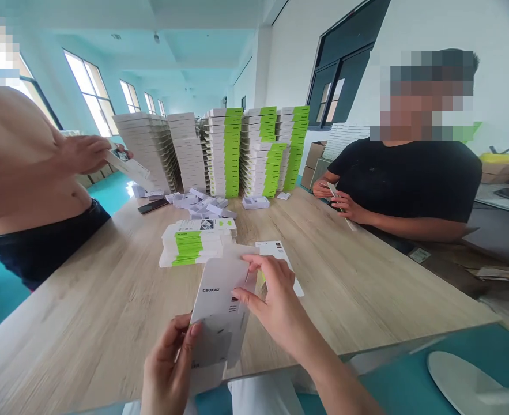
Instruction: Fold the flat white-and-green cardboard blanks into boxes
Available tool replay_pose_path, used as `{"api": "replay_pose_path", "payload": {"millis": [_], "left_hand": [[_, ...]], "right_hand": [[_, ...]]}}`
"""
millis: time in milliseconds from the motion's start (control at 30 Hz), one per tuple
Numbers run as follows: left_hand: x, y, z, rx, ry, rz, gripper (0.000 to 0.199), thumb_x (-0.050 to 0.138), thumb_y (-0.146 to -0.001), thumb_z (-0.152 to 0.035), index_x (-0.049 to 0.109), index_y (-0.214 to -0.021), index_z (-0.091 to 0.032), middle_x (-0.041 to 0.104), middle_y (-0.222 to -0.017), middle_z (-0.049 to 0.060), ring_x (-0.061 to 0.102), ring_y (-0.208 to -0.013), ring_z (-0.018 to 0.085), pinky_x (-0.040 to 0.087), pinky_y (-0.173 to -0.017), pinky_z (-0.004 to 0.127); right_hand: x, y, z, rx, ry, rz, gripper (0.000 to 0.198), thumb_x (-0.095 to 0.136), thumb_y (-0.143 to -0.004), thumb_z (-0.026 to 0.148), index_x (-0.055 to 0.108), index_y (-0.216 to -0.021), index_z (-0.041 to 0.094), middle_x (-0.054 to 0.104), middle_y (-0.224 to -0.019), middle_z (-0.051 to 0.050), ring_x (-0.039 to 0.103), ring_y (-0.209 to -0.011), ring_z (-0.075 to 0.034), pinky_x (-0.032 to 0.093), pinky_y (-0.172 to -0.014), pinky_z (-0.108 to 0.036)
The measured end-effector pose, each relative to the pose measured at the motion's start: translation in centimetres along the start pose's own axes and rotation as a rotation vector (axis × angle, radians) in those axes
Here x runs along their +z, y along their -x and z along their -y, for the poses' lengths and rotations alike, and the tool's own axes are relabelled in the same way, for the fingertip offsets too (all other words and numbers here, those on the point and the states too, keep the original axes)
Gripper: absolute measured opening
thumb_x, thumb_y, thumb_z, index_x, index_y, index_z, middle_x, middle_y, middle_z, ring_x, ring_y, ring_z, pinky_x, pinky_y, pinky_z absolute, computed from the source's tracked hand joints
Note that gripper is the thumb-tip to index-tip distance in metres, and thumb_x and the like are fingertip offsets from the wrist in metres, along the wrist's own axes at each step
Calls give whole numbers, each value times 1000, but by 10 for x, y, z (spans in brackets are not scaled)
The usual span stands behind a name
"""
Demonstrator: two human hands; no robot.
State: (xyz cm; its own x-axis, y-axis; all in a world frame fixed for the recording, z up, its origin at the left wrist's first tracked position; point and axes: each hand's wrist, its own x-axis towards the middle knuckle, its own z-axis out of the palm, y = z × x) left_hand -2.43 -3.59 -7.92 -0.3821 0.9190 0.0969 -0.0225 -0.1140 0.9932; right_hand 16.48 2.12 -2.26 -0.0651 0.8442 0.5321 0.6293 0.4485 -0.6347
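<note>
A white printed cardboard box with open end flaps is tilted in front of me, over the table's near edge. My left hand is closed on its lower left side, thumb on the front face. At the upper right edge, my right hand pinches a flap between thumb and fingers. Just beyond lies a stack of flat white and green boxes. Another flat white carton rests on the table behind my right hand, partly covered by it.
Tall stacks of white and green boxes stand at the table's far end. Before them lie several small white trays and a dark phone. A person on the left and a person in black on the right each handle a carton.
</note>
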Motion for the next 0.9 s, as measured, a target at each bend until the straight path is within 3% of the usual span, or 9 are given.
{"api": "replay_pose_path", "payload": {"millis": [100,200,333,433,500,600,733,800,900], "left_hand": [[-12,0,-6,-24,7,110,43,80,-77,-62,76,-88,-21,78,-95,6,67,-82,18,52,-70,20],[-26,-4,-9,-247,148,410,42,79,-81,-56,78,-107,-23,77,-117,9,69,-101,24,53,-80,27],[-29,-9,-1,-554,516,912,88,86,-63,-65,67,-138,-24,70,-136,13,58,-132,38,48,-103,43],[-20,-8,8,-562,666,1056,97,92,-51,-62,69,-135,-20,70,-134,15,62,-126,37,49,-102,43],[-16,-5,10,-564,665,1009,90,94,-51,-58,73,-129,-19,73,-129,16,68,-117,36,53,-96,43],[-20,-1,7,-669,524,830,74,95,-53,-51,78,-115,-15,81,-104,17,77,-96,35,59,-86,44],[-22,1,2,-720,326,531,57,94,-57,-53,77,-98,-17,82,-83,12,79,-70,31,63,-71,43],[-18,2,-1,-670,240,394,54,93,-60,-56,76,-93,-17,83,-83,10,79,-72,31,63,-72,43],[-9,3,-2,-443,63,268,54,87,-66,-63,78,-92,-16,84,-89,11,78,-87,32,63,-78,40]], "right_hand": [[-8,-6,6,156,-8,149,26,80,-82,19,59,-95,26,68,-96,-3,64,-98,-27,52,-90,-46],[-14,-7,14,196,-35,255,22,71,-90,24,52,-80,25,67,-91,-1,62,-94,-25,50,-86,-40],[-20,-4,24,236,-140,425,21,65,-94,32,51,-81,25,66,-92,-1,60,-103,-24,50,-82,-34],[-25,-4,25,268,-201,493,20,67,-91,33,51,-82,25,64,-96,-1,58,-106,-24,50,-82,-33],[-29,-6,20,243,-322,534,22,68,-90,39,52,-84,24,64,-93,-1,60,-97,-22,51,-78,-33],[-28,-7,8,211,-598,534,30,68,-90,50,54,-94,24,67,-96,-2,64,-87,-19,54,-77,-33],[-11,7,-5,317,-800,308,61,76,-83,58,54,-131,28,68,-126,-10,68,-109,-23,57,-91,-41],[3,23,-10,428,-850,245,74,78,-82,59,51,-144,30,67,-131,-12,68,-115,-26,58,-94,-44],[24,49,-10,551,-938,360,56,70,-87,65,68,-128,26,76,-110,-10,73,-102,-27,61,-86,-44]]}}
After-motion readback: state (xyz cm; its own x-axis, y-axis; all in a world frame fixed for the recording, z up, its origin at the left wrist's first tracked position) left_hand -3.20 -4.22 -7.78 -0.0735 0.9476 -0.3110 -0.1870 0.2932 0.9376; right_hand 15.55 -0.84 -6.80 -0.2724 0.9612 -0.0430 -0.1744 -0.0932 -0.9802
